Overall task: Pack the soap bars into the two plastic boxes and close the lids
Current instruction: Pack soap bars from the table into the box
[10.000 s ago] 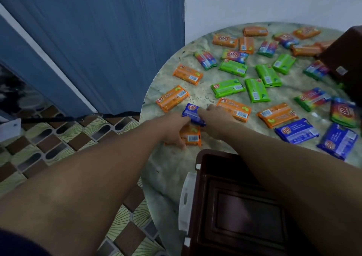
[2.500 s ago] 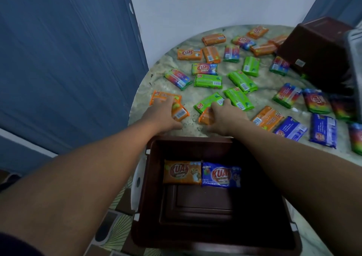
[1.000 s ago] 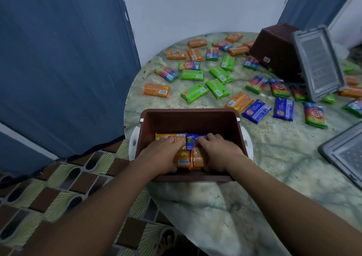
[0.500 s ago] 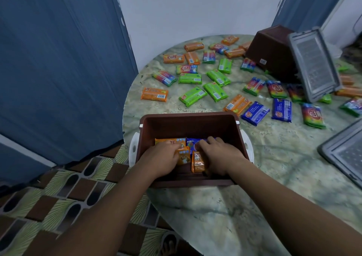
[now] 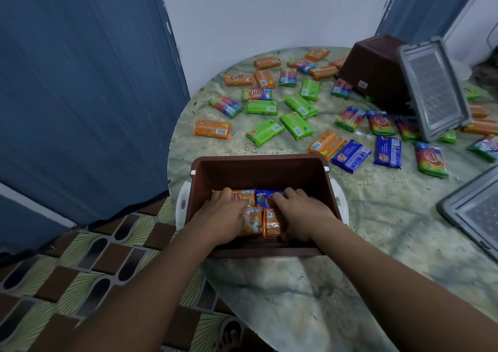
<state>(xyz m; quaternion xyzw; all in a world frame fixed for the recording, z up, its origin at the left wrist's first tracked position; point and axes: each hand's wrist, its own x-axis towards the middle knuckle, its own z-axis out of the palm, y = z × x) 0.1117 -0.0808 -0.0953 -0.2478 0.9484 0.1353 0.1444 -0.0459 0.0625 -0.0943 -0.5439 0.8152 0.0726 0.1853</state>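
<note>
Fingers of our left hand (image 5: 223,217) curl down over 1 orange soap bar (image 5: 252,221), and the fingers of our right hand (image 5: 299,214) curl over a 2nd orange bar (image 5: 270,222) just beside it; both bars look grasped, though whether we pinch them or only press on them we cannot tell. These 2 bars stand side by side near the front wall of the open brown box (image 5: 258,168), and behind them, against the back of the box floor, lie another orange bar (image 5: 244,196) and 1 blue bar (image 5: 262,196), partly under our fingertips. This box sits at the table's (image 5: 377,230) near-left edge, with a white latch (image 5: 182,203) on its left side. Beyond it, loose bars spread toward the far edge: green bars (image 5: 265,132) in the middle, an orange bar (image 5: 213,128) near the left edge, blue bars (image 5: 350,156) to the right. A 2nd brown box (image 5: 374,66) lies tipped near the far-right edge with a grey lid (image 5: 433,87) leaning against it. Another grey lid (image 5: 477,211) lies flat at the right edge.
</note>
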